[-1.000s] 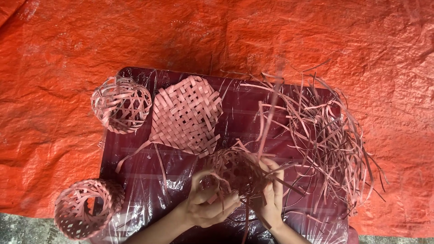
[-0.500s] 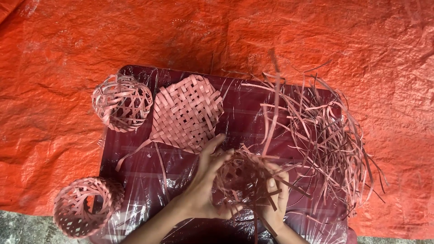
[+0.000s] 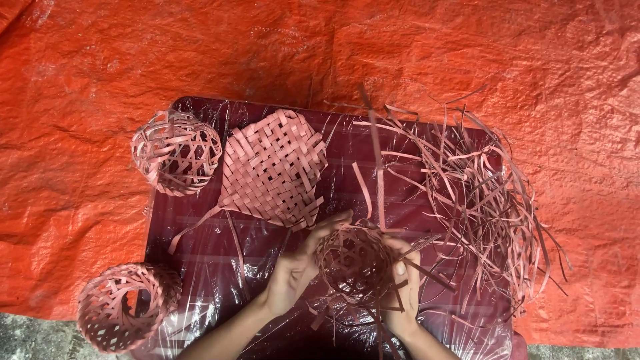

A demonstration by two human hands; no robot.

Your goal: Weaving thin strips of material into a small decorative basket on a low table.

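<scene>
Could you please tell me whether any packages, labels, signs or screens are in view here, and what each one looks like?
None of these is in view.
Clear plastic sheet: wraps the dark red table, glossy and wrinkled; the nearest thing to packaging.
Orange tarp: spread under the table, plain and creased.
Half-woven basket: held between the left hand and right hand, round, pink strips.

- Soft, even daylight fills the scene; nothing is dim.
- Shadows are faint and short, gathered under the woven basket [image 3: 353, 263] and the loose strips [image 3: 480, 193].
- The clear plastic film over the worktop [image 3: 427, 140] throws small white glints, mostly left of the basket.
- Focus is sharp throughout, with a slight softness at the strip tips.
</scene>
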